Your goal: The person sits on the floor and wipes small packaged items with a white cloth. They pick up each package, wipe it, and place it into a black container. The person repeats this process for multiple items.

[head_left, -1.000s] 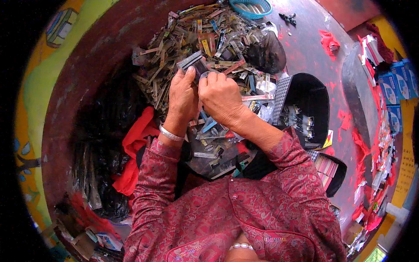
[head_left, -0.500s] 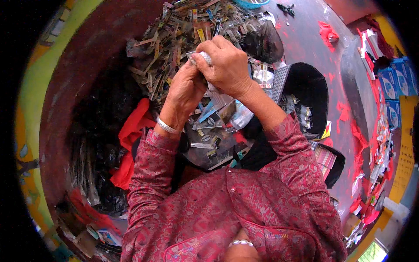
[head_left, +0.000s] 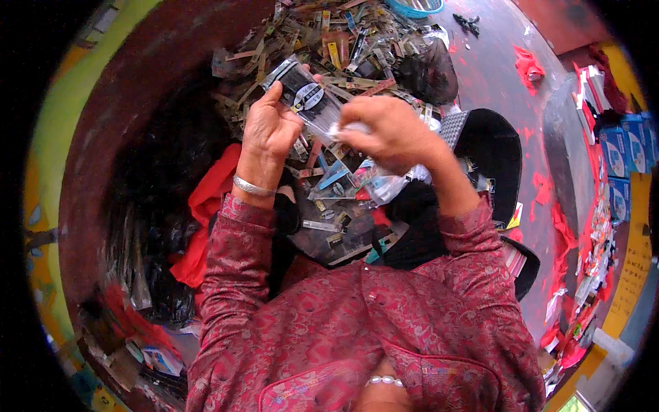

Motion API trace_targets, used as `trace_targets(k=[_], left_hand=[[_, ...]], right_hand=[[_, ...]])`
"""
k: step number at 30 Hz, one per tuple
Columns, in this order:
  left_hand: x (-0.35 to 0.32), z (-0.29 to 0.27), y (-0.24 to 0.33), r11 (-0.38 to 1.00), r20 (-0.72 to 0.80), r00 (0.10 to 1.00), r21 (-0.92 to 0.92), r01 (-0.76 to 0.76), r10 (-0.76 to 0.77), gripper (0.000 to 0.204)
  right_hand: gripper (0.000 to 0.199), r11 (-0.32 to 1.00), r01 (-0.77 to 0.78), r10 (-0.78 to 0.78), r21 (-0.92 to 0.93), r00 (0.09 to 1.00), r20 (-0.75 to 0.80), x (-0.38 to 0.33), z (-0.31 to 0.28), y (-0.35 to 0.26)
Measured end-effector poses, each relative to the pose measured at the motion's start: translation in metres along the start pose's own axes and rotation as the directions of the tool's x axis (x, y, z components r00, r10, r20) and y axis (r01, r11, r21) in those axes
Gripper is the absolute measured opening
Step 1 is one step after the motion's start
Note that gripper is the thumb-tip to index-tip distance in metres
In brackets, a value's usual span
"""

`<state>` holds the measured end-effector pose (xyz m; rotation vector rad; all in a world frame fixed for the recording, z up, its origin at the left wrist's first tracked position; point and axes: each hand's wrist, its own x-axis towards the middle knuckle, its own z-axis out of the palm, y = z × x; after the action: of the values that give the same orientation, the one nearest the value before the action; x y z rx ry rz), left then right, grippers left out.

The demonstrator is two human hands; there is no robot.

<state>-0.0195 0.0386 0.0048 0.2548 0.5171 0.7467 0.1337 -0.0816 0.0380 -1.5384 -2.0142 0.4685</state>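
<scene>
A clear plastic packet [head_left: 313, 103] with a black card and a pale oval label slants above the pile. My left hand [head_left: 270, 130] grips its left side, thumb on top. At the packet's lower right end, my right hand [head_left: 395, 134] is closed with the fingertips against the plastic; it is slightly blurred. Something white covers a fingertip of that hand. Beneath and beyond lies a large heap of narrow clear packets [head_left: 274, 51] with coloured labels. A few loose packets and small pieces lie on the dark surface nearer my body.
Right of my right arm stand a black open container [head_left: 491, 147] and a smaller black box [head_left: 527, 271] holding cards. Black plastic bags [head_left: 171, 172] and red cloth [head_left: 213, 182] lie left. A blue basket [head_left: 415, 7] is at the far edge; blue boxes [head_left: 618, 154] stand far right.
My hands were together, closed around a mostly hidden thing. Now they are apart, with the packet stretched between them and its label showing. My right hand has moved right and toward me.
</scene>
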Motion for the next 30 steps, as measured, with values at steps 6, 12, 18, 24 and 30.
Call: trace_targets(k=[6, 12, 18, 24, 30], left_hand=[[0.0, -0.006, -0.002, 0.993, 0.145, 0.989, 0.12, 0.008, -0.025, 0.039], [-0.013, 0.007, -0.039, 0.857, 0.181, 0.981, 0.514, -0.03, -0.075, 0.025], [-0.027, 0.009, -0.045, 0.772, 0.32, 0.938, 0.628, -0.104, -0.135, 0.038], [-0.019, 0.003, -0.04, 0.874, 0.297, 0.943, 0.487, -0.015, -0.15, 0.045], [-0.012, 0.008, -0.03, 0.942, 0.269, 0.958, 0.337, 0.002, -0.098, 0.043]], right_hand=[[0.027, 0.9, -0.354, 0.432, 0.257, 0.807, -0.403, 0.001, -0.03, 0.033], [0.019, 0.999, 0.012, -0.036, -0.048, 0.834, -0.55, 0.03, -0.001, 0.002], [0.018, 0.964, -0.043, -0.076, -0.264, 0.902, -0.425, 0.024, 0.005, -0.003], [0.014, 0.878, -0.325, 0.033, -0.352, 0.775, -0.631, 0.02, -0.01, 0.027], [0.025, 0.886, -0.318, 0.463, 0.336, 0.614, -0.639, 0.008, -0.036, 0.029]])
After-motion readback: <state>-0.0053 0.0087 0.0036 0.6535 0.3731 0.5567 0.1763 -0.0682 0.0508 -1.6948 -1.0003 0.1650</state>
